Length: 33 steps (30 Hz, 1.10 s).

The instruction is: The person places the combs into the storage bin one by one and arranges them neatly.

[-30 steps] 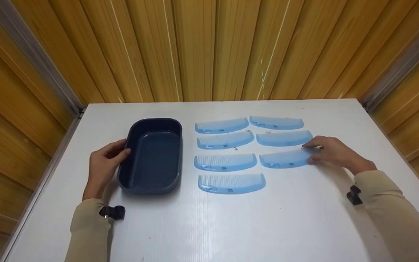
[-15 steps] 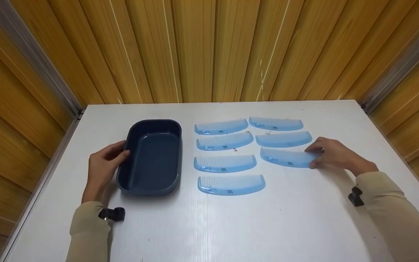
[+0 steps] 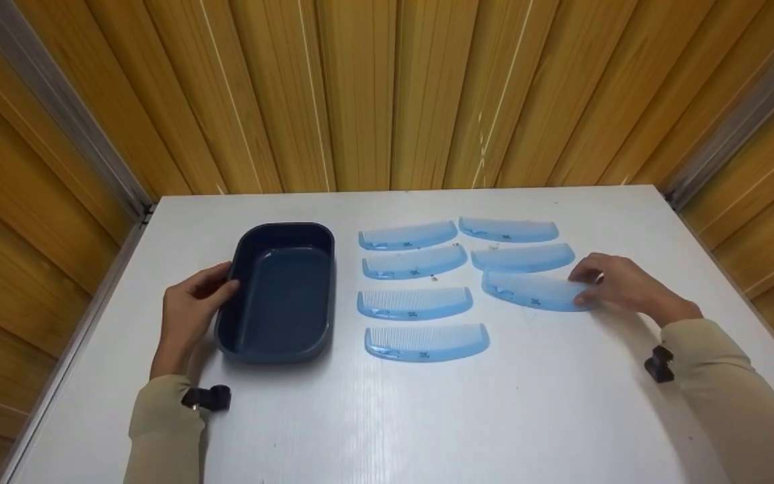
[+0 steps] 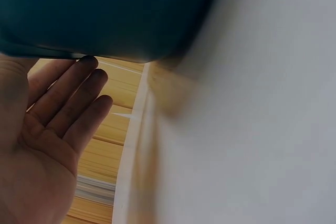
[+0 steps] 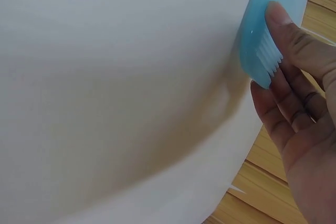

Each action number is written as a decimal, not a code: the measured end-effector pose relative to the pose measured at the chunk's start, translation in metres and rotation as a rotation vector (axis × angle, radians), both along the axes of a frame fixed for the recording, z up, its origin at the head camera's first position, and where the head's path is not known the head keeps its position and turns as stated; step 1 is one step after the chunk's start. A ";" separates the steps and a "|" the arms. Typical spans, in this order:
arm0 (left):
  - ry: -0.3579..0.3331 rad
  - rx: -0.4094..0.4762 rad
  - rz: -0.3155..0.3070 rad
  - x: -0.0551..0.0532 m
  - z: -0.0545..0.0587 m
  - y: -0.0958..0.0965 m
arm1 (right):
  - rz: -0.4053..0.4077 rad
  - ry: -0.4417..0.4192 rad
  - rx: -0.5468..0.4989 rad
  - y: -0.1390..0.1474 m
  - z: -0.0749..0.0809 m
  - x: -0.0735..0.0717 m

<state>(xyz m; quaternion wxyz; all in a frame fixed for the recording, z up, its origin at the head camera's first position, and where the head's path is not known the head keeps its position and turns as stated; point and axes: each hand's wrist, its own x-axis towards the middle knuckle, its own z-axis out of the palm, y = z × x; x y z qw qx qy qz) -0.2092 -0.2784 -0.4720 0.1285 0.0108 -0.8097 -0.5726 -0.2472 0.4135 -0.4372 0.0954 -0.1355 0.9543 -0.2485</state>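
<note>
A dark blue rectangular tray (image 3: 286, 296) stands on the left of the white table. My left hand (image 3: 189, 306) holds its left rim, thumb over the edge and fingers outside; in the left wrist view the fingers (image 4: 71, 98) look fairly straight under the tray wall. My right hand (image 3: 622, 286) pinches the right end of a light blue comb (image 3: 531, 292). In the right wrist view the thumb lies on one face of this comb (image 5: 262, 40), with the fingers behind its teeth. Its left end lies close to or over the comb (image 3: 525, 258) behind it.
Several more light blue combs lie flat between the tray and my right hand, among them a front comb (image 3: 426, 344) and a back right comb (image 3: 508, 230). Tiny dark specks (image 3: 434, 277) dot the white table (image 3: 387, 423). Wood-patterned panels (image 3: 394, 94) rise behind it.
The comb in my right hand has turned, its left end swinging away from me, and has shifted slightly right with the hand. My left hand and the tray keep their places.
</note>
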 end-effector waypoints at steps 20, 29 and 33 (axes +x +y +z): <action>-0.002 -0.016 -0.003 0.001 0.001 0.001 | -0.009 -0.039 -0.041 0.005 0.011 0.004; 0.006 -0.029 -0.018 0.002 0.001 -0.001 | -0.029 0.013 -0.140 0.007 0.012 0.008; 0.000 -0.036 -0.024 0.002 0.002 -0.002 | -0.072 0.011 -0.177 0.006 0.015 0.011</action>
